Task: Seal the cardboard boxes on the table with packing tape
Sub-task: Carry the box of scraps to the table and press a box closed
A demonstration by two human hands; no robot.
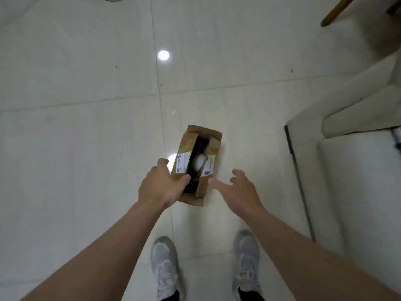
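A small brown cardboard box (pixel 213 146) sits low over the tiled floor, its top flaps ajar, with white shipping labels on both long flaps and a white object visible in the dark gap. My left hand (pixel 161 185) grips the box's near left flap, thumb on top beside a label. My right hand (pixel 236 190) hovers just right of the box with fingers spread, apart from it. No tape is in view.
Pale glossy floor tiles (pixel 86 148) spread all around, with a lamp reflection further away. A light sofa (pixel 358 159) fills the right side. A wooden furniture leg (pixel 338 11) shows at top right. My two white shoes (pixel 165 268) stand below the box.
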